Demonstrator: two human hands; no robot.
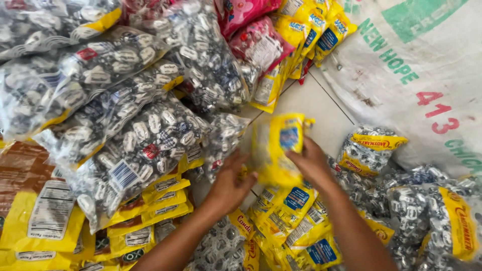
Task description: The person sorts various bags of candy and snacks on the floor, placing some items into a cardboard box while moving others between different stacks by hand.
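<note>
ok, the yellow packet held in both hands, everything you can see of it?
The yellow packet is a glossy plastic pouch with a blue label patch near its top, motion-blurred. It is held roughly upright above the pale tiled floor, the left hand at its lower left edge, the right hand on its right side. More yellow packets lie below it.

glossy plastic yellow packet (276,148); coarse woven white sack (411,75).

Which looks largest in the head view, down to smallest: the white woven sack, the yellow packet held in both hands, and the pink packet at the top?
1. White woven sack, by far the largest, and cut off by the frame.
2. and 3. Yellow packet and pink packet look alike in size; the yellow one is blurred and closer to the camera, so I leave them unranked.
</note>
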